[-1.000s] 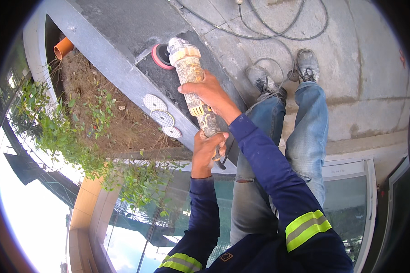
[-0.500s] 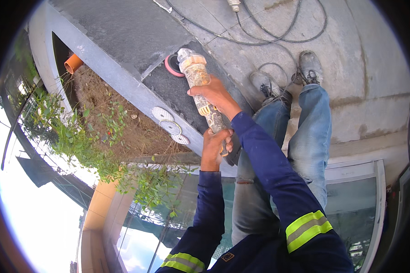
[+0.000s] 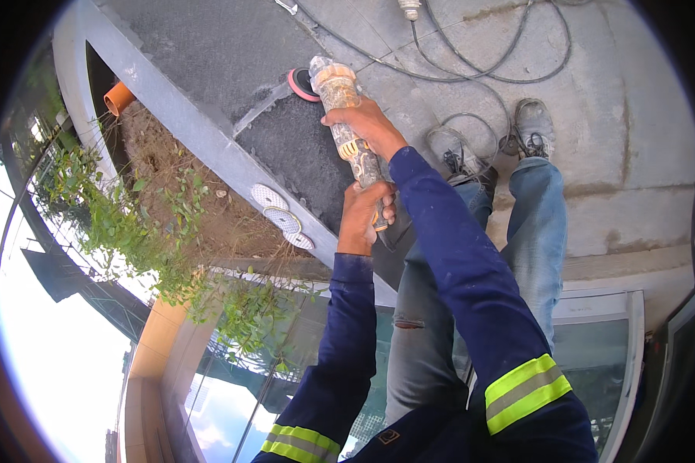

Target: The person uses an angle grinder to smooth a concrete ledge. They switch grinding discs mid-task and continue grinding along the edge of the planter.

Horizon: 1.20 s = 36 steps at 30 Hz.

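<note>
Both my hands grip a dusty, paint-spattered angle grinder with yellow-orange parts. My right hand wraps round the middle of its body. My left hand is closed round its rear end, near the cord. At the grinder's head, a dark pad with a red rim sits tilted on the grey stone ledge. It is by a pale line that borders a darker patch of the ledge. Whether the pad spins cannot be made out.
Several white polishing discs lie overlapping on the ledge's light border. Beyond it are soil, leafy plants and an orange pipe. A black cable with a pale connector loops over the paving, close to my shoes.
My hands have pushed the grinder farther away along the ledge, bringing its pad to the pale line. Both hands keep their grip. The view has shifted slightly.
</note>
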Motion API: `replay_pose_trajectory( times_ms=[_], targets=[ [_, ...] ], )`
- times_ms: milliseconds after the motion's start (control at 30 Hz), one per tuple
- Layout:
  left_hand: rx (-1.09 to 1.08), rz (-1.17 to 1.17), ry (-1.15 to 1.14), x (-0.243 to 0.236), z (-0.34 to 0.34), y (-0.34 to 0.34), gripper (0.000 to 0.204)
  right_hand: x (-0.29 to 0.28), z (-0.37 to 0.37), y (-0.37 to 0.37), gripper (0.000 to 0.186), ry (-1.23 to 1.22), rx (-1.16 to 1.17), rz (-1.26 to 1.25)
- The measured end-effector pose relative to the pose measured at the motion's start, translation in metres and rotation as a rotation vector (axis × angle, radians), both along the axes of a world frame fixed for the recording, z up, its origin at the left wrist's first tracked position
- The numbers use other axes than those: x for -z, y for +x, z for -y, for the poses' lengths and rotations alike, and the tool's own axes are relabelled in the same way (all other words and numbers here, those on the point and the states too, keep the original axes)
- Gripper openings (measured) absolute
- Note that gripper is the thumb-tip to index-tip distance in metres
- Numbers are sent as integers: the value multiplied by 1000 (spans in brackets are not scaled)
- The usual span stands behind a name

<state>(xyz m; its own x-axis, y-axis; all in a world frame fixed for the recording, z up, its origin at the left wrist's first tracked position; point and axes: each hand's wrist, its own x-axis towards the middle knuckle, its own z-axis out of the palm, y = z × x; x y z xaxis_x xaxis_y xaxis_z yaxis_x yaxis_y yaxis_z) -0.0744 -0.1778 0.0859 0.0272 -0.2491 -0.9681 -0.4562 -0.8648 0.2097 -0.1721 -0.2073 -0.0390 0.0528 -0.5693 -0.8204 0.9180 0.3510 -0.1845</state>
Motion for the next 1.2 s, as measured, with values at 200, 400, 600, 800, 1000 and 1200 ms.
replay_pose_trajectory(
  times_ms=[200, 400, 600, 800, 1000, 1200],
  targets=[
    [54, 120, -17, -32, -25, 18, 9, -26, -25, 22, 61, -8, -42, 2],
    [77, 77, -99, -47, -20, 32, 10, -49, -10, 28, 71, -78, -16, -105],
    [50, 99, -20, -16, -5, 20, 13, -9, -9, 17, 60, 11, 26, 12],
    [31, 116, 8, -34, -27, 38, 10, -29, -33, 37, 63, 8, 41, 5],
    [34, 74, -104, -53, -29, 34, 5, -53, -13, 39, 67, -129, 37, -156],
    [57, 47, -15, -19, -8, 20, 8, -11, -10, 23, 56, -16, 64, -5]
  ],
)
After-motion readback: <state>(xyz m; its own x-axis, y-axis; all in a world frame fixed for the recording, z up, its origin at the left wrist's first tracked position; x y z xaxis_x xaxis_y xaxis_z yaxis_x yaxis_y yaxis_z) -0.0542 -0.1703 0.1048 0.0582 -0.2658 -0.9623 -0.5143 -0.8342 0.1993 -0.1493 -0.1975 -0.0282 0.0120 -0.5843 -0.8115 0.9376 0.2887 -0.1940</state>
